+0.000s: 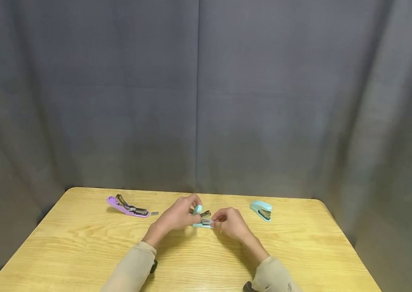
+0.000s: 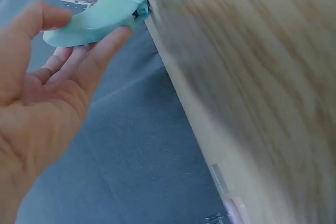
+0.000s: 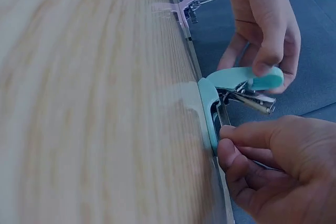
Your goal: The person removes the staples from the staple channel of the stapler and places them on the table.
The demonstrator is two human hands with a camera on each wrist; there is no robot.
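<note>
A mint-green stapler (image 1: 203, 225) stands opened on the table, its top cover (image 3: 231, 78) swung up and back from the base (image 3: 209, 114). My left hand (image 1: 181, 213) grips that raised cover between thumb and fingers. Below the cover, a metal arm (image 3: 254, 101) sticks out at an angle. At the front end of the base, my right hand (image 1: 230, 223) has thumb and index fingertips pinched together on a thin metal strip (image 3: 224, 115) lying along the base. The fingertips hide the strip's end, and I cannot tell whether it is loose staples or the tray.
To the left lies an opened purple stapler (image 1: 127, 209), with a short grey staple strip (image 1: 154, 213) beside its front end. A second mint-green stapler (image 1: 261, 210), its cover down, sits to the right. A grey curtain (image 1: 198, 101) hangs behind the wooden table (image 1: 82, 251).
</note>
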